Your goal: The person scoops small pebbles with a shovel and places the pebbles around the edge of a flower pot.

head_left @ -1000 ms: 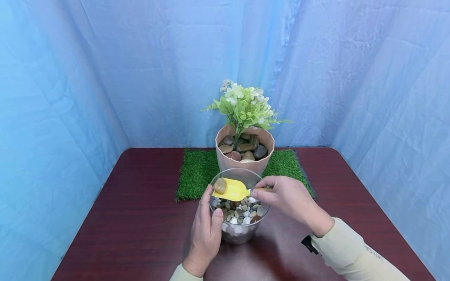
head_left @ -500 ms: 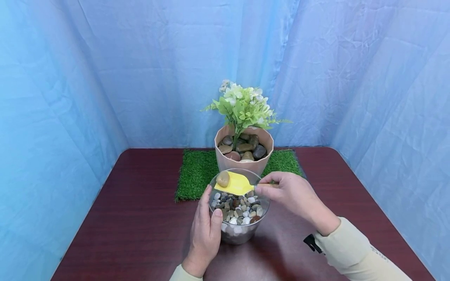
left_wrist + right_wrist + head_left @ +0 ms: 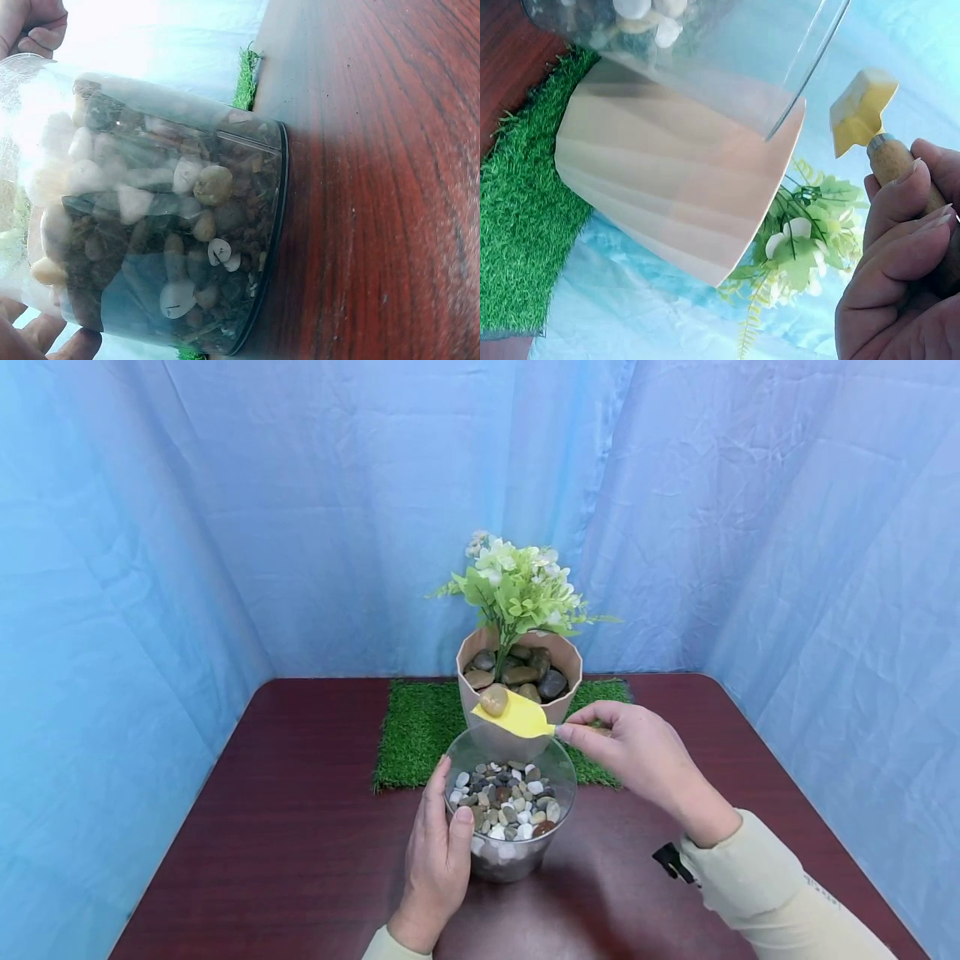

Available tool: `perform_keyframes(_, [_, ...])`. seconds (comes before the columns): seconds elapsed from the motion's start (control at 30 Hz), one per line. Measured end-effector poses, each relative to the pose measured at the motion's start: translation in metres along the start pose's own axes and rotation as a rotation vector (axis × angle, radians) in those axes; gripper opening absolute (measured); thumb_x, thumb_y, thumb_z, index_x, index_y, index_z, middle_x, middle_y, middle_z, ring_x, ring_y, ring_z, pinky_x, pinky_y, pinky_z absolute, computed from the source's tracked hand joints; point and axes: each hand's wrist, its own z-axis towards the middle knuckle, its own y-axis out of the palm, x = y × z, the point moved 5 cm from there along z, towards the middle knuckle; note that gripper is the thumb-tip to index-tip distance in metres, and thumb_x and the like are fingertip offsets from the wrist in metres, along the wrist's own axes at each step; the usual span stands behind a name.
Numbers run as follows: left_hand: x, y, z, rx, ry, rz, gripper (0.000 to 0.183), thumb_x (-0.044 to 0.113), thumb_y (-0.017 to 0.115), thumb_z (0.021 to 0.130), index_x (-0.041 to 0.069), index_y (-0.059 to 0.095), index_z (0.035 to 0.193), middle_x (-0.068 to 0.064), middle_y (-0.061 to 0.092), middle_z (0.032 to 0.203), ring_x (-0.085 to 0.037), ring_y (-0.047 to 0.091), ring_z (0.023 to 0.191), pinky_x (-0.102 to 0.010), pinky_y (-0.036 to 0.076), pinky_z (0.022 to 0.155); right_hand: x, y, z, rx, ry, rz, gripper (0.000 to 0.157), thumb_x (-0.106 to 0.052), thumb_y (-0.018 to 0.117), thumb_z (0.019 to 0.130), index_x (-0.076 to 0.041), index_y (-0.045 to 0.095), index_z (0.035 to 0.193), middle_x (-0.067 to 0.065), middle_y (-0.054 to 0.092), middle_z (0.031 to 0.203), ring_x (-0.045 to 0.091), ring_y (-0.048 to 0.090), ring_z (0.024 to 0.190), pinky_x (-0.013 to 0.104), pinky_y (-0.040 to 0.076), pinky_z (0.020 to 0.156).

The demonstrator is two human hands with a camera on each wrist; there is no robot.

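Note:
My right hand [image 3: 648, 752] pinches the wooden handle [image 3: 892, 160] of a small yellow garden trowel [image 3: 525, 718]. A smooth tan stone [image 3: 494, 700] rests on the blade near its tip. The trowel is raised over the far rim of a clear pot [image 3: 504, 866], overlapping the front of the pinkish planter [image 3: 468, 681] in the head view. My left hand [image 3: 437, 860] holds the clear pot by its left side, thumb toward the front. Small mixed pebbles [image 3: 517, 802] fill its lower part. In the right wrist view, only the trowel's underside and edge show, so the stone is hidden.
Behind the clear pot, the planter holds larger dark and brown stones [image 3: 521, 675] and a white-flowered plant [image 3: 521, 585]. It stands on a green artificial grass mat [image 3: 420, 731] on the dark red wooden table [image 3: 300, 827]. Blue curtains [image 3: 360, 510] hang around the table.
My right hand has lifted the trowel and its stone away from the clear pot, up and forward toward the planter, slightly right. The left hand and clear pot have stayed put.

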Motion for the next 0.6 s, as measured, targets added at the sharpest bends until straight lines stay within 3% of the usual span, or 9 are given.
perform_keyframes(0.1, [0.0, 0.0, 0.0, 0.004, 0.005, -0.002, 0.062, 0.01, 0.052, 0.104, 0.011, 0.033, 0.163, -0.011, 0.04, 0.166, -0.028, 0.041, 0.15, -0.018, 0.023, 0.123, 0.001, -0.003, 0.003, 0.011, 0.007, -0.01, 0.031, -0.057, 0.068, 0.097, -0.03, 0.079, 0.106, -0.005, 0.058, 0.066, 0.016, 0.049, 0.058, 0.034, 0.042, 0.059])
perform_keyframes(0.37, [-0.001, 0.0, 0.0, 0.014, 0.022, -0.008, 0.063, 0.009, 0.053, 0.103, 0.01, 0.033, 0.163, -0.013, 0.041, 0.165, -0.028, 0.041, 0.15, -0.018, 0.024, 0.123, 0.007, -0.005, 0.015, 0.048, 0.022, -0.067, 0.035, -0.055, 0.063, 0.1, -0.027, 0.079, 0.113, -0.004, 0.072, 0.092, 0.018, 0.057, 0.077, 0.035, 0.045, 0.069])
perform_keyframes(0.6, [-0.001, 0.001, 0.001, 0.018, 0.033, -0.012, 0.064, 0.007, 0.054, 0.102, 0.01, 0.034, 0.163, -0.009, 0.039, 0.166, -0.028, 0.042, 0.15, -0.019, 0.024, 0.123, 0.014, -0.002, 0.024, 0.04, 0.062, -0.031, 0.039, -0.059, 0.06, 0.1, -0.027, 0.078, 0.115, -0.001, 0.069, 0.08, 0.019, 0.055, 0.066, 0.035, 0.042, 0.063])
